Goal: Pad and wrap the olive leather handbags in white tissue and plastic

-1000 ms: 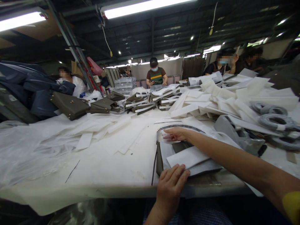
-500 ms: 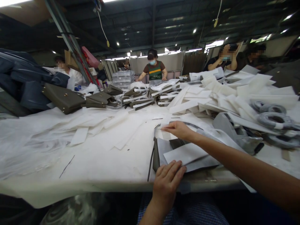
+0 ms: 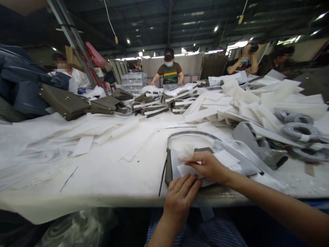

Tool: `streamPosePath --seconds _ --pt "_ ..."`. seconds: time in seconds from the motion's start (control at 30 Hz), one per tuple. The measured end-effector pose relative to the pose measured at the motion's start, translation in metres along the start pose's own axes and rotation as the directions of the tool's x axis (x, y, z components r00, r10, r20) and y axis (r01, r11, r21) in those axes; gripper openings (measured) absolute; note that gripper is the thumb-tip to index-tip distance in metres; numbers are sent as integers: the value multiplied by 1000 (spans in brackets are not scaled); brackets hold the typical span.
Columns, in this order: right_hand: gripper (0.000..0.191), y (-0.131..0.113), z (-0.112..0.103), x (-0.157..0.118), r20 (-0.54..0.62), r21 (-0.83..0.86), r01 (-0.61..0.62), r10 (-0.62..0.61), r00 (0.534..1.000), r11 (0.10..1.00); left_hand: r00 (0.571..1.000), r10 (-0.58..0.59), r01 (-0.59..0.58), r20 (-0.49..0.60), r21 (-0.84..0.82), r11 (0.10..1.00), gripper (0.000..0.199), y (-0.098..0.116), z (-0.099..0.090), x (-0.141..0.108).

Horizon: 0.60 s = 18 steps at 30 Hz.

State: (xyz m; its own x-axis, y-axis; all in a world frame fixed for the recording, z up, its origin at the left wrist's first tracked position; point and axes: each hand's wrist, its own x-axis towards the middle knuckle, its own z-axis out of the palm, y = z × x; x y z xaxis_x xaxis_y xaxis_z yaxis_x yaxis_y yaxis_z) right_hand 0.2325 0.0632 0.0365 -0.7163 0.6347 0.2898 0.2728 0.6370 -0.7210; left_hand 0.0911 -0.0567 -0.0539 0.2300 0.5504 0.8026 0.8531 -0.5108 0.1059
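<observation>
A dark olive handbag (image 3: 169,169) lies on its side at the table's front edge, partly covered by white sheets. Its handle (image 3: 192,132), in clear wrapping, arches behind it, and a thin dark strap (image 3: 162,175) hangs at its left. My left hand (image 3: 181,193) rests on the bag's near edge, fingers stretched over a white sheet; its thumb is hidden. Over the middle of the bag, my right hand (image 3: 209,166) is closed in a pinch on a thin translucent white sheet (image 3: 189,153), which is blurred. More white wrapping (image 3: 228,159) lies to the right of this hand.
Loose white sheets (image 3: 87,137) lie at left, with a larger heap (image 3: 252,103) at back right. Wrapped coiled straps (image 3: 300,132) sit at right. Olive handbags (image 3: 64,101) and wrapped stacks (image 3: 154,103) line the back. A co-worker (image 3: 169,70) stands across the table.
My right hand has come down from the handle to the middle of the bag and now pinches a thin white sheet. The left hand has hardly moved.
</observation>
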Motion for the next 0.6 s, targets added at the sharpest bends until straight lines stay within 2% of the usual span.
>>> streamPosePath --seconds 0.07,0.17,0.3,0.4,0.5,0.6 --pt "26 -1 2 -24 35 -77 81 -79 996 994 1000 8 -9 -18 -7 1000 30 -2 2 -2" --pt "36 4 7 -49 9 -154 221 -222 975 963 998 18 -20 -68 -25 999 23 -6 6 -8" --pt "40 11 15 -68 -74 -251 348 -376 924 903 996 0 -6 -93 -60 998 21 -10 10 -19" --pt "40 15 22 -76 -106 -345 427 -486 867 836 990 -43 33 -134 -78 996 24 -10 12 -22" --pt "38 13 29 -85 -55 -443 486 -564 824 754 985 -95 85 -144 -74 994 29 -9 10 -20" --pt "24 -2 28 -92 49 -443 559 -604 796 701 995 -82 79 -51 -66 995 36 -6 6 -14"
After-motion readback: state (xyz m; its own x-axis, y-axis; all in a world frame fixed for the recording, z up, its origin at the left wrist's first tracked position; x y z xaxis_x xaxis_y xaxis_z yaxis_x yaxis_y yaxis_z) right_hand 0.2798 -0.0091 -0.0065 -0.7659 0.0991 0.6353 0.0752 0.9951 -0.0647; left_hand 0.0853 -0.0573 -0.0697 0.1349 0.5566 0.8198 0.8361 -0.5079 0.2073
